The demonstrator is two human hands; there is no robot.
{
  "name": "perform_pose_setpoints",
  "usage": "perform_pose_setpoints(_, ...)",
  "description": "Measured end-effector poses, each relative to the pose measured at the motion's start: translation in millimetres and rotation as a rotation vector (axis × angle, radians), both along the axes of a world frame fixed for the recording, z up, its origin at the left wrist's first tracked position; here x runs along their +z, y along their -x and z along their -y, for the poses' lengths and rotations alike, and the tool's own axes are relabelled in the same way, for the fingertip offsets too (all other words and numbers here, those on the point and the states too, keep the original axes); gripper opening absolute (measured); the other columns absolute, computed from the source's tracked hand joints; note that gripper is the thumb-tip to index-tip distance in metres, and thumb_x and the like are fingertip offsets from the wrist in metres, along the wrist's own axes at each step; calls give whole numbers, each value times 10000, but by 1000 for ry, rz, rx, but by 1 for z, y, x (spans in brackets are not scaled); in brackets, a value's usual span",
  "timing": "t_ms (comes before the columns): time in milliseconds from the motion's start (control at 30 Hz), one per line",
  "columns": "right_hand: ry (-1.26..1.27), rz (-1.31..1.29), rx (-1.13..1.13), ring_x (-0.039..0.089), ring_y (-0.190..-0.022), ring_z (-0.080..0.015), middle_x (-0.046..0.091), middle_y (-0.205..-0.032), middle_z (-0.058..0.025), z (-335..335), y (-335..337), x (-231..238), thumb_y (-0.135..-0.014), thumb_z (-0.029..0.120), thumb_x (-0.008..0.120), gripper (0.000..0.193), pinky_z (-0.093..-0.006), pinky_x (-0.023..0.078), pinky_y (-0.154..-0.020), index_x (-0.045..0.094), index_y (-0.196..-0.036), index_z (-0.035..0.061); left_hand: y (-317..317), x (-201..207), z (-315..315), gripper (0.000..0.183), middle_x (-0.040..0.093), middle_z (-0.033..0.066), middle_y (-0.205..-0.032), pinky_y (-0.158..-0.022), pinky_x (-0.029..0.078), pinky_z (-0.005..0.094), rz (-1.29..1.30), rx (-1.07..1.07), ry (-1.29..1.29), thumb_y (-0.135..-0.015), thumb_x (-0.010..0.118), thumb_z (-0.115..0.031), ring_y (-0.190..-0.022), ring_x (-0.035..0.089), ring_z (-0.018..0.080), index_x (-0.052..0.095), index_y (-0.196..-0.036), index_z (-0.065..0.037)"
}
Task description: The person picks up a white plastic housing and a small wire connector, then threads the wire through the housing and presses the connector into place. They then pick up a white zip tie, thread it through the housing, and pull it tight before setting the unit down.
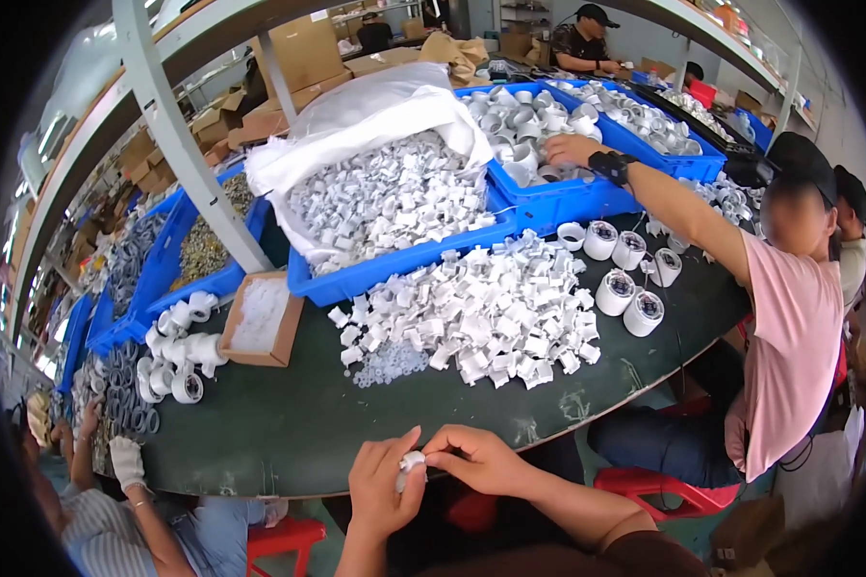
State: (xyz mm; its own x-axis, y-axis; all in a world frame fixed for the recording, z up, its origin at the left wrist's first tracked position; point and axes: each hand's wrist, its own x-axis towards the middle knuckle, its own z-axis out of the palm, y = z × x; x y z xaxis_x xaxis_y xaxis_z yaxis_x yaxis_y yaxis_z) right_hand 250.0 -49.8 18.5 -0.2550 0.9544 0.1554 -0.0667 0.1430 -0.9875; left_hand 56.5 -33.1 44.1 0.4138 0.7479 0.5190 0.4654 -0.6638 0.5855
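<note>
Small white part [412, 463] is nearest, held up btwn both hands at the table's near edge. L hand [379, 487]: thumb & fingers closed round it, part sitting btwn their tips. R hand [486, 464]: thumb & index nearly together, pinching its right side. Fingers cover much of it, so exact shape is hard to tell.

Beyond, on the dark green table [356, 423]: big pile of white parts [515, 313], w/ small translucent rings [387, 364] at its near left. Open cardboard box [253, 358] further left; white cylinders w/ dark insides [615, 291] to the right. Behind the pile, blue bin [394, 265] w/ white sack [385, 120] full of small pcs. Far right, co-worker in pink [794, 346] reaches into another blue bin [570, 205].
</note>
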Motion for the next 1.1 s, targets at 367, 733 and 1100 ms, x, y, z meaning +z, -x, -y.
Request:
perform_pose_setpoints(367, 197, -156, -126, 585, -910, -54, 657, -962, 0, -3, -2, 9, -1001, 59, 626, 61, -225, 484, -821, 641, -1019, 3, -14, 0, -11, 248, 679, 142, -1029, -820, 514, 392, 136, 17, 95, -860, 694, -80, -915, 649, 325, 593, -1082, -32)
perform_pose_setpoints(733, 196, -176, -175, 567, -886, -75, 626, -971, -5, 2, 2, 6, -1011, 51, 601, 47, -237, 470, -803, 624, -1029, 15, -20, -1, -8, 221, 716, 126, -1057, -808, 531, 376, 174, 73, 66, -834, 743, -61, -922, 666, 295, 657, -1035, -25)
perform_pose_setpoints(1100, 8, 172, -26, 597, -872, -144, 636, -966, -66, -12, -14, 17, -954, -3, 646, 48, -276, 473, -785, 662, -999, -7, -6, -18, -8, 281, 692, 101, -1055, -825, 484, 376, 240, 32, 61, -796, 742, -39, -946, 610, 276, 683, -1071, -52)
